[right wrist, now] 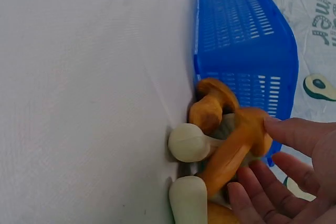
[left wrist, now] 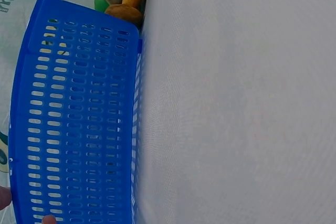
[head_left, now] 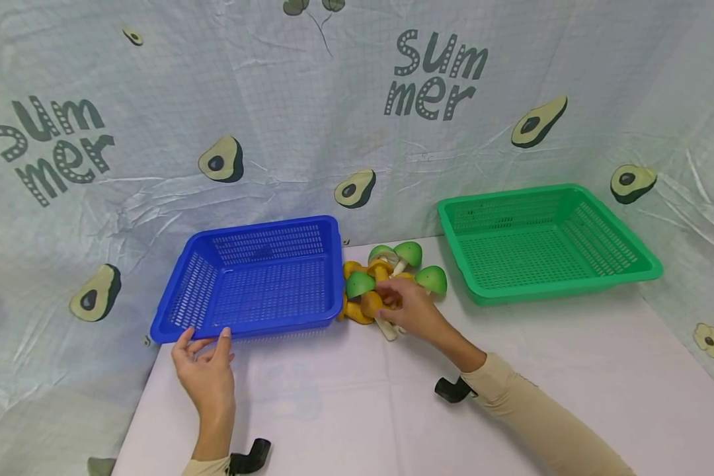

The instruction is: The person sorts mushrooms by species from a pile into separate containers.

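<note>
My left hand (head_left: 206,370) holds the near rim of the blue basket (head_left: 246,327) near its left corner; in the left wrist view a fingertip (left wrist: 49,220) rests against the perforated outer wall. Beside that basket lies a heap of toy mushrooms, orange, green-capped and white-stemmed. My right hand (head_left: 413,307) reaches into its near side. An orange mushroom (right wrist: 228,156) is between its thumb and fingers, the thumb touching the cap and the other fingertips curled beside the stem. A green-capped mushroom (head_left: 360,285) lies just behind. The hand hides part of the heap.
The green basket (head_left: 482,295) stands at the back right, beyond the heap. A patterned cloth (head_left: 285,165) hangs behind the table (head_left: 333,410). A green-capped mushroom (head_left: 432,279) lies at the heap's right edge, close to the green basket.
</note>
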A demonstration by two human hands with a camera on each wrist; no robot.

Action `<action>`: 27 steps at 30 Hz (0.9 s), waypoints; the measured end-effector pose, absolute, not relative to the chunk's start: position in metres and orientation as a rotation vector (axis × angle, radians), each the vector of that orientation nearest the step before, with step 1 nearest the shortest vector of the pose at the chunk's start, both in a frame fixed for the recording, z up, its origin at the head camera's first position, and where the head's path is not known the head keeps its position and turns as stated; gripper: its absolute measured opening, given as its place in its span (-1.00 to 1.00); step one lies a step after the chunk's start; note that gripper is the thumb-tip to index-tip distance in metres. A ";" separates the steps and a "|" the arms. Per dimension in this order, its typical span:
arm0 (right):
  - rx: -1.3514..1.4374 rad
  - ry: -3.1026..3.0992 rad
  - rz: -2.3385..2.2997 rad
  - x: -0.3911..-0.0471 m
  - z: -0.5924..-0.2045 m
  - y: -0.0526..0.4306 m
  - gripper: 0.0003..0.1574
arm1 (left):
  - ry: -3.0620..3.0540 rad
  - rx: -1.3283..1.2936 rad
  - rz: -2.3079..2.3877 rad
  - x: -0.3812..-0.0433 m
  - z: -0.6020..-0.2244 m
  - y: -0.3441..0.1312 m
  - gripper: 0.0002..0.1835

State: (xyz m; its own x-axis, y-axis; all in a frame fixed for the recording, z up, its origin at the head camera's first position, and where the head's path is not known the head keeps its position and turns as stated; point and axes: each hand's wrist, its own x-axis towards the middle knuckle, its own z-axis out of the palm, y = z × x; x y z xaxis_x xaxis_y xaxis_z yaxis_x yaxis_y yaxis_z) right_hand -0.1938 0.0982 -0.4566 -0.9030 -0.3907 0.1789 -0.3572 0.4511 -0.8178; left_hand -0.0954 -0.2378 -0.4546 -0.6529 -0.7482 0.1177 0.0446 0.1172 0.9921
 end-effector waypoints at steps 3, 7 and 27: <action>-0.691 2.653 -1.396 -0.194 -0.461 0.098 -0.41 | -1.775 0.691 -1.594 -0.095 -0.455 -0.238 -0.29; -0.702 2.690 -1.272 -0.194 -0.464 0.096 -0.40 | -1.773 0.692 -1.586 -0.095 -0.456 -0.238 -0.29; -0.589 2.729 -1.141 -0.192 -0.459 0.098 -0.69 | -1.803 0.698 -1.558 -0.095 -0.457 -0.238 -0.29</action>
State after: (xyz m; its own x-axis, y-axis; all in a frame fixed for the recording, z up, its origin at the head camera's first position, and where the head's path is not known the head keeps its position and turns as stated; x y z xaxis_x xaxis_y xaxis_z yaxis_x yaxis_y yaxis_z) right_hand -0.1925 0.0981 -0.4591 -0.9160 -0.3998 0.0335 -0.3047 0.6390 -0.7063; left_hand -0.0950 -0.2378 -0.4566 -0.6494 -0.7495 0.1288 0.0189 0.1534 0.9880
